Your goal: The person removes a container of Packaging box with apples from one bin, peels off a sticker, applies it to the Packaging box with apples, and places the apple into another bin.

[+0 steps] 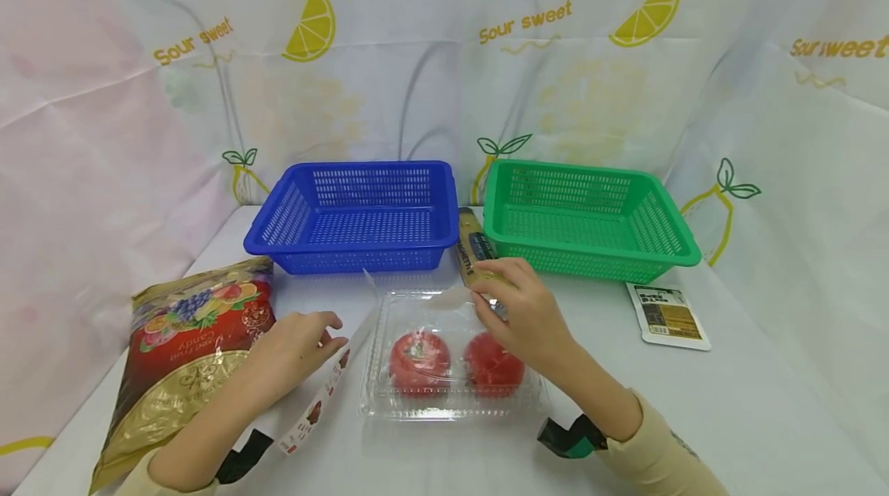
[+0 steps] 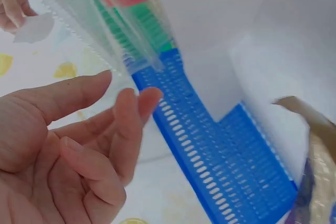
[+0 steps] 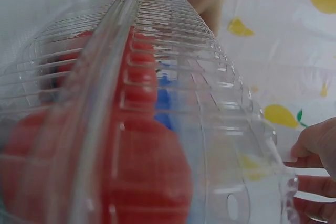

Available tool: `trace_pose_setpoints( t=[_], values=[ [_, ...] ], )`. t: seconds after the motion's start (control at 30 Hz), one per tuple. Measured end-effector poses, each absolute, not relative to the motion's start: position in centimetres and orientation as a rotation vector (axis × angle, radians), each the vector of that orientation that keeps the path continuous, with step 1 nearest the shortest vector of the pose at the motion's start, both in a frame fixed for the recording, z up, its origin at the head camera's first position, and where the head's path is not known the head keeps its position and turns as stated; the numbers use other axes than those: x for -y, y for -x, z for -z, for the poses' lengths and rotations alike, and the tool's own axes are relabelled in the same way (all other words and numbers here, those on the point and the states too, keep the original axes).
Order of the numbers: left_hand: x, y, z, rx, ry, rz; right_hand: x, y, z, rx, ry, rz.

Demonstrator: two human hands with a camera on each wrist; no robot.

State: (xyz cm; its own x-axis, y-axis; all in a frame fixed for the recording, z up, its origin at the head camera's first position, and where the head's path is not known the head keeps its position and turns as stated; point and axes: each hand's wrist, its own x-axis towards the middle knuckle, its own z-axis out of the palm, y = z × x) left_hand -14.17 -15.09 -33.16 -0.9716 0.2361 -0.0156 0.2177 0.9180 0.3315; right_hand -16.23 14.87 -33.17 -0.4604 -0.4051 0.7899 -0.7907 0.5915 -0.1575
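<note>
A clear plastic clamshell box [image 1: 454, 406] with two red tomatoes [image 1: 420, 362] inside sits on the white table. At its far right edge my right hand [image 1: 524, 315] pinches a whitish, translucent label piece [image 1: 449, 298], also visible in the left wrist view. My left hand [image 1: 295, 349] is left of the box, fingers loosely bent and holding nothing. Along the box's left side runs a pale strip printed with red fruit [image 1: 315, 411], close to the left fingertips. I cannot tell whether the strip and the pinched piece are joined.
A blue basket [image 1: 361, 255] and a green basket [image 1: 590, 258] stand behind. Between them lies a spaghetti pack [image 1: 467, 245]. A mixed fruit candy bag [image 1: 197, 334] lies left, partly behind the left arm. A flat white-edged packet [image 1: 668, 317] lies right.
</note>
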Motion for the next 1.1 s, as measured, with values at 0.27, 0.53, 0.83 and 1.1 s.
trace_pose_setpoints(
  t=[0.27,0.53,0.83,1.1],
  values=[
    [12.5,14.2,31.1,-3.074,-0.593,-0.694,-15.4,16.1,33.1,2.083,-0.919,-0.665],
    [10.6,14.7,30.1,-2.956,-0.703,-0.802,-15.7,16.0,33.0,2.072,-0.894,-0.64],
    [8.9,15.8,30.2,-2.877,-0.699,-0.856,-15.6,16.1,32.8,2.042,-0.903,-0.603],
    [8.3,16.7,31.1,-2.731,-0.781,-0.96,-15.4,16.0,32.7,2.0,-0.932,-0.541]
  ],
)
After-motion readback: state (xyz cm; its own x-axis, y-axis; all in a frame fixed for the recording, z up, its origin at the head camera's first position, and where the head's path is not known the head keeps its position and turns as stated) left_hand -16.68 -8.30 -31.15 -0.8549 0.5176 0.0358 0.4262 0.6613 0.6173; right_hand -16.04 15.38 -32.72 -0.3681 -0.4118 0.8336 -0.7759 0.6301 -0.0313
